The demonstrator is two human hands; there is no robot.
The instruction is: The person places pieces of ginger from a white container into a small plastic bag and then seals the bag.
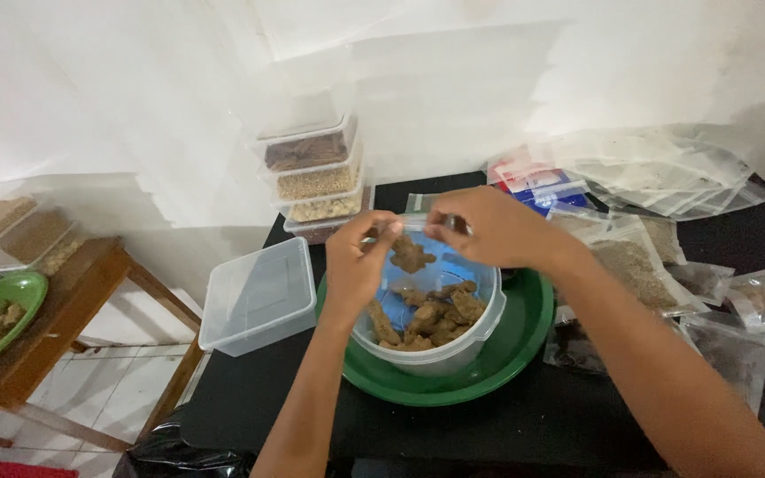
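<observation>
Both hands meet above a clear tub [440, 341] that sits in a green bowl [524, 354] on the black desk [506, 425]: the left hand [358, 257] and right hand [489, 228] each pinch the top edge of a small clear bag [413, 252], their grip clenched on it, with brown lumps inside. The bag looks light, limp and a little slippery, so the stiffer top rim seems the best hold. It hangs mouth up, its long axis roughly upright over the tub of brown chunks [431, 319].
</observation>
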